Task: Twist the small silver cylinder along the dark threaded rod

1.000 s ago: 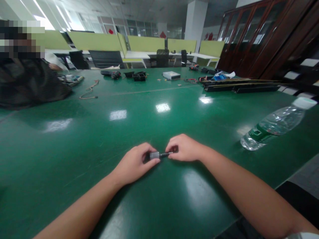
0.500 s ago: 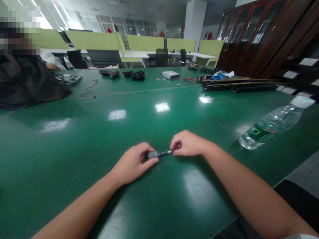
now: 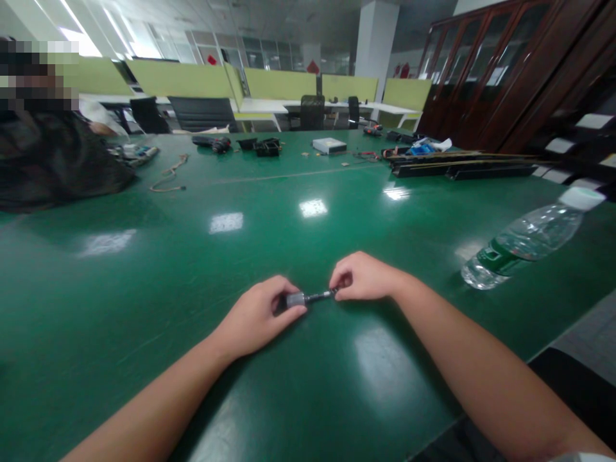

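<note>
Between thumb and fingers, my left hand (image 3: 260,316) grips a small grey cylinder with a thin rod, shaped like a little motor with a shaft (image 3: 296,299). The dark rod runs right from the cylinder and has a lighter section near its far end. At that end the fingertips of my right hand (image 3: 363,277) are pinched together. Whether they hold the rod itself or a tiny part on it is too small to tell. Both hands are low over the green table (image 3: 269,398), near its front edge.
A clear water bottle (image 3: 534,237) stands at the right. Along the far side are a white box-shaped device (image 3: 329,145), black parts (image 3: 262,146), a cable (image 3: 169,174) and long black bars (image 3: 462,167). Another person in dark clothing (image 3: 58,154) is at the far left.
Both hands and the grey cylinder stay almost in place; only a very slight shift of my right hand shows. The person at the left has moved slightly.
</note>
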Tool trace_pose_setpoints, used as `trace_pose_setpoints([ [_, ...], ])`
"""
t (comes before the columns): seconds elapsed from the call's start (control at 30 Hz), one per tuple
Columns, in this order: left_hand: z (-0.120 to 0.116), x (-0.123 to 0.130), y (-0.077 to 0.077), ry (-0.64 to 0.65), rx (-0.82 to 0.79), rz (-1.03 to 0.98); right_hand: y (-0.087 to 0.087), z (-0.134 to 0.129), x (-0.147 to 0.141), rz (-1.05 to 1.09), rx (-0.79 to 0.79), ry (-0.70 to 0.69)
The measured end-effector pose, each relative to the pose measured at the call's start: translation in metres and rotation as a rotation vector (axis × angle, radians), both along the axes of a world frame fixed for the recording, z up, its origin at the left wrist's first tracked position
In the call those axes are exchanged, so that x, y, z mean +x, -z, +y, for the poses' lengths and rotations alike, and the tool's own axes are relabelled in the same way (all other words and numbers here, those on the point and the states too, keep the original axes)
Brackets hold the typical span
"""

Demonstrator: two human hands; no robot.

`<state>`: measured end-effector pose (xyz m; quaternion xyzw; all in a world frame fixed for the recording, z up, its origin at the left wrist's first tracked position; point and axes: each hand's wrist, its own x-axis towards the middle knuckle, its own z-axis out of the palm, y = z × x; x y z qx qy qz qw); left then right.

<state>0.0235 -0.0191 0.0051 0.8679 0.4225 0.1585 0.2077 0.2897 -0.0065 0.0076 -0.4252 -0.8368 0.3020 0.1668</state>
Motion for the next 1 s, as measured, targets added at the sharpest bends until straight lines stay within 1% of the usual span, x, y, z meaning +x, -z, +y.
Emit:
trace_pose_setpoints([
  [0.1,0.0,0.0,0.0,-0.002,0.006,0.0,0.005,-0.002,-0.009,0.023,0.019,-0.009],
  [0.2,0.001,-0.001,0.002,-0.008,0.01,-0.003,0.011,-0.005,-0.021,0.041,0.105,0.027],
  [0.27,0.001,-0.001,0.003,-0.019,0.005,-0.007,0.015,-0.006,-0.028,0.015,0.163,0.044],
  [0.37,0.002,-0.001,0.005,-0.031,-0.008,-0.011,0.019,-0.005,-0.035,-0.017,0.231,0.023],
  [0.47,0.002,-0.001,0.006,-0.037,-0.009,-0.009,0.021,-0.004,-0.037,-0.006,0.277,0.004],
  [0.8,0.001,-0.002,0.001,-0.008,-0.022,-0.018,0.022,-0.004,-0.038,0.012,0.275,-0.018],
  [1.0,0.002,-0.002,0.003,-0.001,0.012,-0.009,0.019,-0.007,-0.038,0.029,0.281,-0.033],
])
